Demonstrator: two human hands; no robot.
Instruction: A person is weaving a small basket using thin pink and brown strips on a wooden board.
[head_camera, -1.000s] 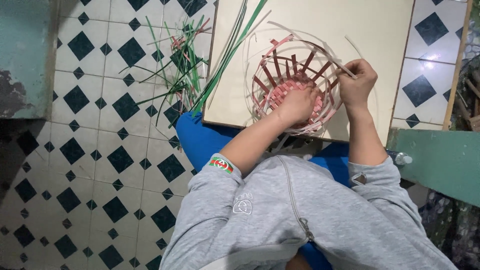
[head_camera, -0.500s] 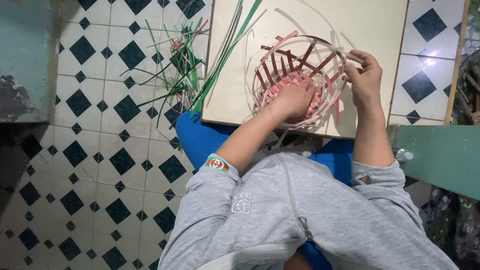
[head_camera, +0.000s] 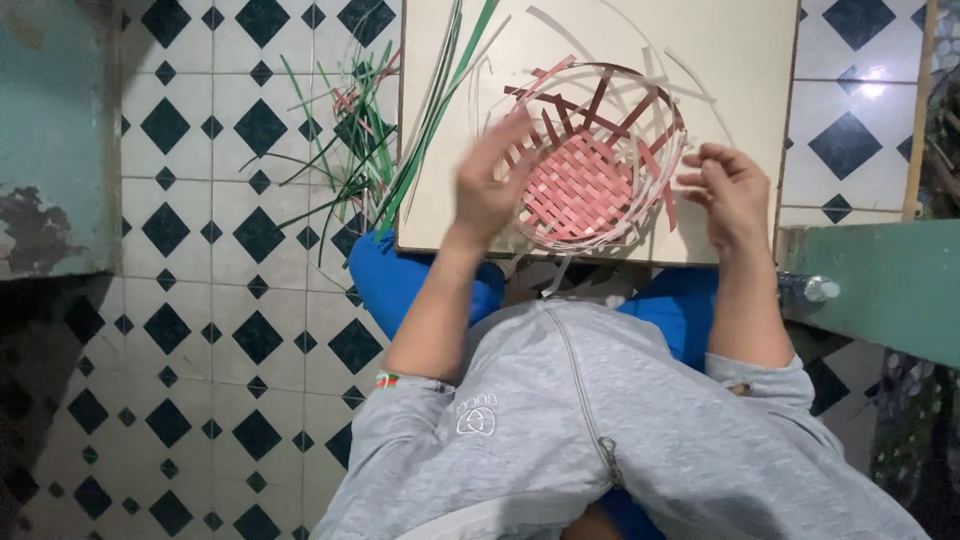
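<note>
Sitting over a pale board worktop (head_camera: 740, 40), a person in a grey zip top (head_camera: 600, 430) has both hands up by a small woven basket (head_camera: 590, 165). That basket is pink and dark red, with thin white strips around its rim. It rests on the worktop, near the edge closest to the person, and loose strip ends stick up all around it.

On one side, the left hand (head_camera: 492, 185) is open with its fingers spread. It looks blurry, so I cannot tell if it touches the basket's near rim or just floats beside it. It holds nothing that I can see.

Across the basket, the right hand (head_camera: 733, 188) is just beside the rim. Its fingers are bent a little and loose, and it holds nothing either.

Long green strips (head_camera: 440, 90) lie slanted over the left part of the worktop. More green and red strips (head_camera: 345, 150) lie in a messy pile on the tiled floor (head_camera: 220, 300), which is white with dark diamonds. Something bright blue (head_camera: 400, 275) shows under the person's arms.
</note>
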